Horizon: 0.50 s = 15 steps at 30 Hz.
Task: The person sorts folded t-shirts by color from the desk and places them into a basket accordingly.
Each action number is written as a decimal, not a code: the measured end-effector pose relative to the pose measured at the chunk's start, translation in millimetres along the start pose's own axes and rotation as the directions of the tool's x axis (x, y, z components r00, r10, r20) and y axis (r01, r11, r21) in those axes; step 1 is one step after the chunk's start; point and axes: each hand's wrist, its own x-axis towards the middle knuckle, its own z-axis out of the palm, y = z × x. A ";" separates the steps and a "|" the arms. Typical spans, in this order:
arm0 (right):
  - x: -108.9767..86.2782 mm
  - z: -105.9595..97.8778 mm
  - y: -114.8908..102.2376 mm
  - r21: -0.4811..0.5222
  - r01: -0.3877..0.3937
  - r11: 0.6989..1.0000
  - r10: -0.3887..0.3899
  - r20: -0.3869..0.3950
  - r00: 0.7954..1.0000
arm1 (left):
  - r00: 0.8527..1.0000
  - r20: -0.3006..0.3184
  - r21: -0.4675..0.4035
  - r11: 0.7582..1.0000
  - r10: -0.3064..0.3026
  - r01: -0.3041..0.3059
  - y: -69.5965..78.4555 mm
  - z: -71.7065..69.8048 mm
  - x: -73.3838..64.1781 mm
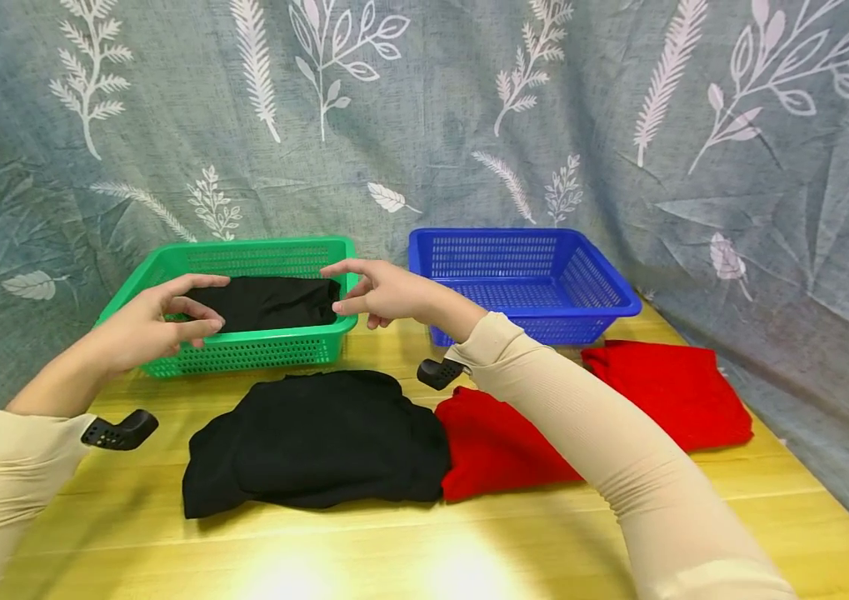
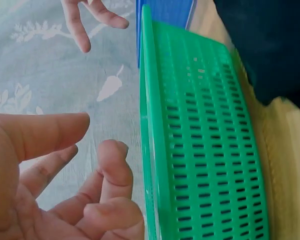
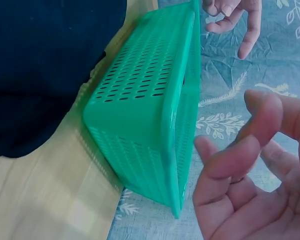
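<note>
A folded black cloth (image 1: 267, 302) lies inside the green basket (image 1: 244, 357). Over the basket's left side is my left hand (image 1: 150, 325), its fingers loosely bent and nothing between them. My right hand (image 1: 387, 292) hovers over the basket's right end, likewise holding nothing, thumb and fingers apart. Both wrist views show a gap between the fingers and the green rim (image 2: 157, 130). Another black garment (image 1: 319, 442) lies in front of the basket on the table; its edge also shows in the right wrist view.
A blue basket (image 1: 521, 325) stands right of the green one. Red cloth (image 1: 502, 450) adjoins the black garment, partly behind my right forearm. Another folded red cloth (image 1: 686, 400) lies near the right edge of the wooden table (image 1: 364, 550). A patterned curtain (image 1: 424, 125) hangs behind.
</note>
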 end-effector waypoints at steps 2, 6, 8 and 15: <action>-8.4 -0.4 1.8 -0.020 -0.010 1.000 0.010 0.006 1.000 | 1.000 0.005 0.010 1.000 0.022 -0.022 1.6 4.2 -5.6; -25.7 -0.8 6.6 -0.036 -0.008 0.999 0.009 0.017 1.000 | 0.999 0.017 0.026 0.999 0.046 -0.047 4.6 13.3 -15.8; -34.6 -0.1 9.3 -0.045 -0.003 0.999 0.004 0.026 1.000 | 0.998 0.028 0.021 0.998 0.050 -0.051 5.6 18.2 -20.6; -64.0 6.1 17.8 -0.019 -0.001 1.000 0.003 0.058 0.998 | 0.993 0.074 -0.028 0.996 0.091 -0.090 6.3 33.9 -35.9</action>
